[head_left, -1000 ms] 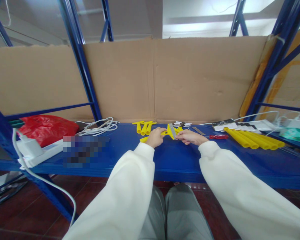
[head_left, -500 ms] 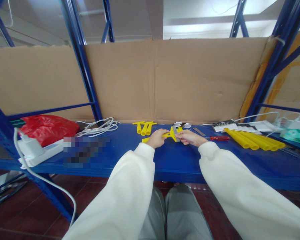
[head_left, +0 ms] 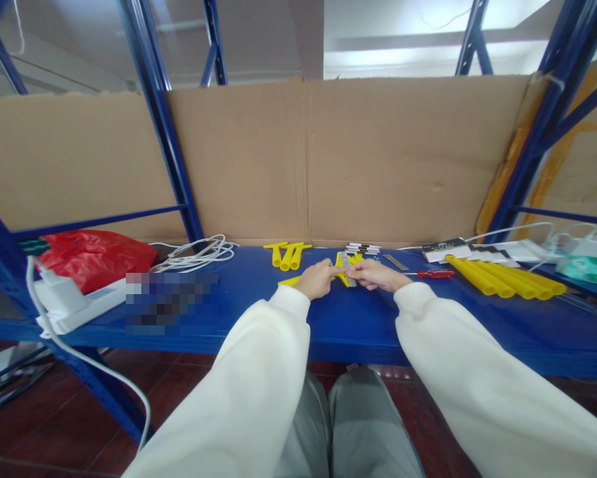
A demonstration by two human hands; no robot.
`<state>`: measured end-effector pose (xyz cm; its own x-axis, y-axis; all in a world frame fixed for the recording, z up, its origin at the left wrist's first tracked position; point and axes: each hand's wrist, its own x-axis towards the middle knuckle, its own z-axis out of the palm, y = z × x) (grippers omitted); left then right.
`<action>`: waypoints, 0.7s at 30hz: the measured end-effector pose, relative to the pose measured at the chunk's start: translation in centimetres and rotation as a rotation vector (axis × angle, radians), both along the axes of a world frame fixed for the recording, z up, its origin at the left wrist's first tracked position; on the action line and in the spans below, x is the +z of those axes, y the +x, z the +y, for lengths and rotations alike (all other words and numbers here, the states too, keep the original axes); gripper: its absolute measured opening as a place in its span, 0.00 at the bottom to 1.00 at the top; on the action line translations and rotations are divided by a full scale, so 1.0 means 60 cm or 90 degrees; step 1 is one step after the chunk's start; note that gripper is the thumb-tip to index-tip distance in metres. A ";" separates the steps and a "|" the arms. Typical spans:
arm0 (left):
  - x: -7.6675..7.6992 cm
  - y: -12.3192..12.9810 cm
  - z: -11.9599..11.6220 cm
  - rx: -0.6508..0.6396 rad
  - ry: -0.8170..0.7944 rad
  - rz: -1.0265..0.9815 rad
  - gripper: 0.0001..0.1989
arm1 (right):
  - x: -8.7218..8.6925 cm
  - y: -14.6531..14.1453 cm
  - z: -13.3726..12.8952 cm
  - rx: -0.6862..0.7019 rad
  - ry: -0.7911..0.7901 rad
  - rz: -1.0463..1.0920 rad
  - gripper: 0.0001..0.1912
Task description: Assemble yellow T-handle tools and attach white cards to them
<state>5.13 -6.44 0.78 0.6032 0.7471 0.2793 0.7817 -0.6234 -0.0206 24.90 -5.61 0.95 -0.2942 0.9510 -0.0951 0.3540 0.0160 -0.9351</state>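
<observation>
My left hand (head_left: 315,279) is closed around a yellow plastic scraper (head_left: 289,281), whose handle end sticks out to the left, past the wrist. Against the scraper's yellow head lies a flat grey metal blade (head_left: 346,261), tilted and pinched by the fingers of my right hand (head_left: 375,275). Fingertips of both hands nearly meet at the blade and hide part of the head. Just behind them lie small yellow pieces (head_left: 359,257), partly covered. A loose metal blade (head_left: 395,262) and a red-handled screwdriver (head_left: 435,273) rest to the right of my right hand.
Three yellow T-shaped scrapers (head_left: 289,257) lie at the back, near small black-and-white packets (head_left: 362,248). Several yellow tubes (head_left: 507,277) and a black-and-white box (head_left: 442,250) occupy the right. Leftward are a power strip (head_left: 96,302), white cable (head_left: 208,252) and red bag (head_left: 99,255). Cardboard (head_left: 402,159) stands behind.
The blade has shifted slightly left and now lies across the scraper's head. My left hand has moved a little, with its fingers now reaching to the blade.
</observation>
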 end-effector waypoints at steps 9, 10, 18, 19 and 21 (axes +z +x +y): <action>-0.004 0.002 0.005 -0.058 0.012 0.013 0.25 | 0.001 -0.002 0.010 -0.126 0.022 0.146 0.06; -0.004 0.002 0.005 -0.068 0.012 0.015 0.25 | -0.001 -0.002 0.012 -0.131 0.039 0.147 0.07; 0.002 0.008 -0.009 -0.092 0.022 -0.004 0.26 | -0.014 0.007 0.032 -0.112 0.170 0.066 0.19; 0.003 0.008 -0.011 -0.087 0.022 0.000 0.26 | -0.014 0.007 0.034 -0.114 0.182 0.057 0.19; 0.006 0.009 -0.015 -0.073 0.021 0.017 0.27 | -0.016 0.006 0.035 -0.114 0.204 0.037 0.20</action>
